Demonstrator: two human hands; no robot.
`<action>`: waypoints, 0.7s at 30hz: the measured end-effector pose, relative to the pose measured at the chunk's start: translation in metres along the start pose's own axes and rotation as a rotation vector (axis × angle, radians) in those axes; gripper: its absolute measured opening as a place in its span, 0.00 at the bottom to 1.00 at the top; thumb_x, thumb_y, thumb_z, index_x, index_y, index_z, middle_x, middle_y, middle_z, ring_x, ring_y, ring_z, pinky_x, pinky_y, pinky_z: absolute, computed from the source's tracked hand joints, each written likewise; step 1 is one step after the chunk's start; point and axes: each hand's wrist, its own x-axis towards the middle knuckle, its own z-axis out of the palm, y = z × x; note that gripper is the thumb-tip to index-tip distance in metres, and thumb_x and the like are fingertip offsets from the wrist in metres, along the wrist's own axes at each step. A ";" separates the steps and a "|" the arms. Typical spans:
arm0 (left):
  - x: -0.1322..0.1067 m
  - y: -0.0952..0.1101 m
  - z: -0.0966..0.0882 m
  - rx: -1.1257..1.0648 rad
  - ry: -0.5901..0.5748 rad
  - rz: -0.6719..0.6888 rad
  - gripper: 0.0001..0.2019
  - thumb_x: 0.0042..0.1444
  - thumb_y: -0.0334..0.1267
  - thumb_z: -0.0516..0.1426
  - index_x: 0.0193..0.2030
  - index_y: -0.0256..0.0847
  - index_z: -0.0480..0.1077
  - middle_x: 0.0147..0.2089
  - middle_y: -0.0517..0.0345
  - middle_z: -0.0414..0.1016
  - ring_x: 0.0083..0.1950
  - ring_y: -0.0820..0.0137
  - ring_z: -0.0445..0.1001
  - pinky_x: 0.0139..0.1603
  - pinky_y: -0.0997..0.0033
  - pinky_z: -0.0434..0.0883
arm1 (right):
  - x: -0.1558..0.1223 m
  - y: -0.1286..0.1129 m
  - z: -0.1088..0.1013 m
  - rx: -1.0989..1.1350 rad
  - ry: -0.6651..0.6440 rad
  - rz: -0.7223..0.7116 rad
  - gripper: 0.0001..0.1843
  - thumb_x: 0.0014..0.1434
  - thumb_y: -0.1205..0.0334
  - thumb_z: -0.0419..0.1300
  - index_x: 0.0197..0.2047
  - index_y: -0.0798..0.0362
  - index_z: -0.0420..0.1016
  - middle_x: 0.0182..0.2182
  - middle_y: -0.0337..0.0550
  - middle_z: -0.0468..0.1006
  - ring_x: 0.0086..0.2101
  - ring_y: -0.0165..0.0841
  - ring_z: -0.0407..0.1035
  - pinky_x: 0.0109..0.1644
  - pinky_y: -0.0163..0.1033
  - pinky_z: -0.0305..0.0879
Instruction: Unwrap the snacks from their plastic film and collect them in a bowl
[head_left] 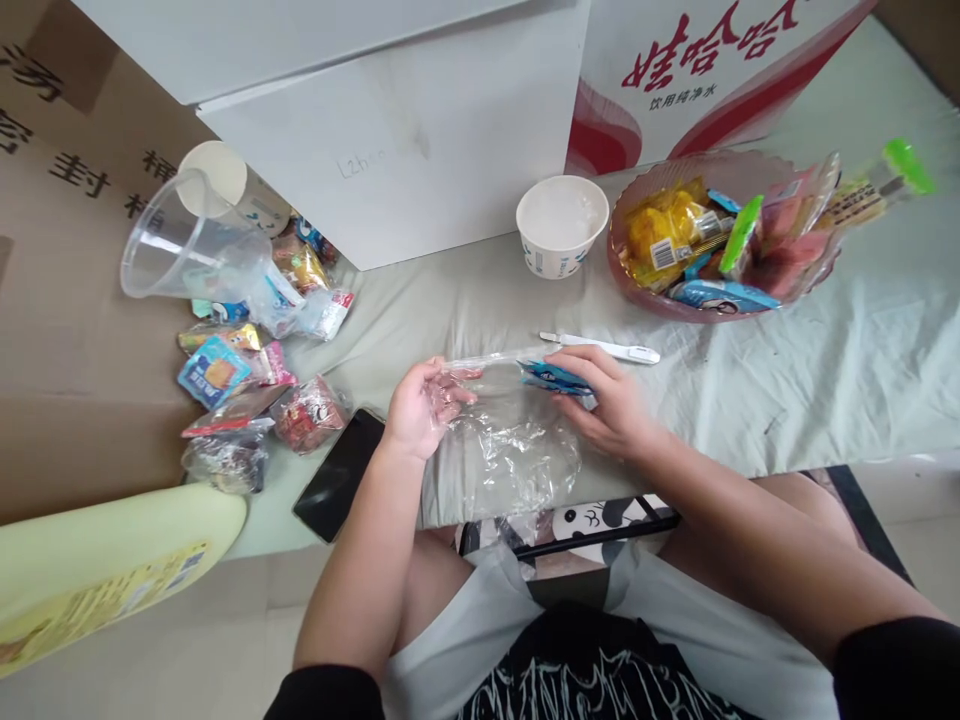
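Observation:
My left hand (424, 408) grips one side of a clear plastic bag (517, 465), some of its fingers inside or behind the film. The bag's mouth is stretched toward my right hand (606, 402), and its body hangs down over the table's front edge. Between the thumb and fingers of my right hand is a small blue snack packet (553, 377), held at the bag's opening. Just beyond that hand a white utility knife (600, 347) lies on the cloth. A black phone (339, 475) rests beside my left forearm.
A pink transparent bowl (626, 275) of packaged snacks stands at the back right, with a paper cup (562, 228) beside it. Several bagged snacks (307, 412) lie at the left near a tipped clear plastic cup (161, 250). White boxes (450, 140) line the back.

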 end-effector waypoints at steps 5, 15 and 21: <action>0.002 0.000 0.001 0.029 0.094 0.015 0.09 0.42 0.38 0.57 0.26 0.42 0.59 0.25 0.55 0.79 0.19 0.74 0.73 0.13 0.81 0.46 | 0.003 0.002 -0.012 -0.093 0.211 -0.108 0.26 0.62 0.66 0.62 0.63 0.43 0.70 0.45 0.47 0.80 0.42 0.42 0.76 0.44 0.49 0.74; 0.000 -0.002 0.007 0.055 0.085 0.019 0.09 0.40 0.39 0.56 0.25 0.42 0.58 0.21 0.58 0.75 0.18 0.75 0.70 0.13 0.81 0.44 | 0.016 0.032 -0.056 -0.375 0.581 0.148 0.20 0.67 0.53 0.55 0.60 0.46 0.70 0.49 0.56 0.76 0.53 0.53 0.71 0.57 0.61 0.66; -0.001 -0.002 0.006 0.068 0.064 0.031 0.10 0.39 0.39 0.57 0.25 0.42 0.57 0.23 0.59 0.74 0.19 0.76 0.70 0.14 0.81 0.45 | 0.027 0.045 -0.061 -0.604 0.355 0.427 0.23 0.65 0.57 0.53 0.61 0.52 0.70 0.54 0.60 0.78 0.52 0.50 0.73 0.54 0.57 0.64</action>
